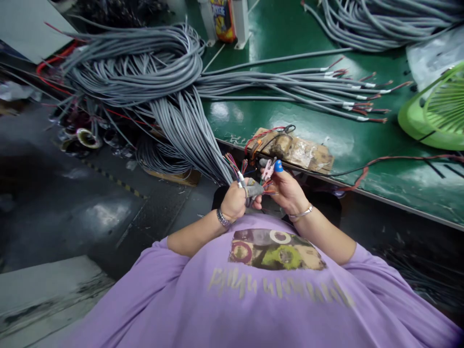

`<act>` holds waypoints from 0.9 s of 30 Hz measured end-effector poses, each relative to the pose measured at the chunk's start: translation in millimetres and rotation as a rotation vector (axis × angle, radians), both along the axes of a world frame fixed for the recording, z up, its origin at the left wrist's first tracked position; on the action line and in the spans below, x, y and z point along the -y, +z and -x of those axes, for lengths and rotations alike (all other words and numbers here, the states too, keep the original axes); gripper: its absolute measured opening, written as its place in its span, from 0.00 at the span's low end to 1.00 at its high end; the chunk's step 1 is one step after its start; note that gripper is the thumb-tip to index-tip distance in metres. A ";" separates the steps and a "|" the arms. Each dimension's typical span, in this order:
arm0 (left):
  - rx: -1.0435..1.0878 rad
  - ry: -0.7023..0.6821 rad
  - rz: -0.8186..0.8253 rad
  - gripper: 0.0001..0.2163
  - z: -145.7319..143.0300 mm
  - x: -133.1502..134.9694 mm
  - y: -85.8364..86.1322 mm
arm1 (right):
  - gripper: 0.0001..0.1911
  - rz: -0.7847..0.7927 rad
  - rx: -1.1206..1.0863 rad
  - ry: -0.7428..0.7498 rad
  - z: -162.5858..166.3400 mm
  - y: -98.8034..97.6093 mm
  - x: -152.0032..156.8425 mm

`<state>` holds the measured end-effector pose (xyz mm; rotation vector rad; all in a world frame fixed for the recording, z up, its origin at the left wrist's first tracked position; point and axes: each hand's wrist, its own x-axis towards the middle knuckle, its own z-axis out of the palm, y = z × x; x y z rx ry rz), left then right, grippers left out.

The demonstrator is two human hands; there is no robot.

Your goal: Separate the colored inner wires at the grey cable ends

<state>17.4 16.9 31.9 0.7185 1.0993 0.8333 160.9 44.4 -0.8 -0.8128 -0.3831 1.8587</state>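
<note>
My left hand (237, 198) is closed around the ends of grey cables, and grey covers wrap some of its fingers. Thin coloured wires (232, 162) fan out above that fist, next to a white sleeve (240, 178). Close on its right, my right hand (290, 193) is bent inward, with a blue cover (278, 166) on the thumb tip. It holds a small pale pink piece (268, 170) between thumb and fingers; its exact kind is unclear. More coloured wire ends (268, 192) lie between the two hands. Fingers partly hide what is gripped.
A large bundle of grey cables (137, 67) lies on the green table (282, 113) and hangs over its edge. A taped wooden block (300, 150) with wires sits at the front edge. To the right stands a green fan (431, 111); a cable coil (384, 24) lies behind.
</note>
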 end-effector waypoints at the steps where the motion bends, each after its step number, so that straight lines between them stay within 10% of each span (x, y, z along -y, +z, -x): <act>1: -0.006 -0.002 0.001 0.17 0.1 0.2 0.0 | 0.20 0.004 -0.001 -0.006 0.1 -0.1 0.1; 27: -0.007 0.099 -0.102 0.18 -4.1 12.9 0.2 | 0.26 -0.151 0.177 -0.040 -1.0 -7.4 3.8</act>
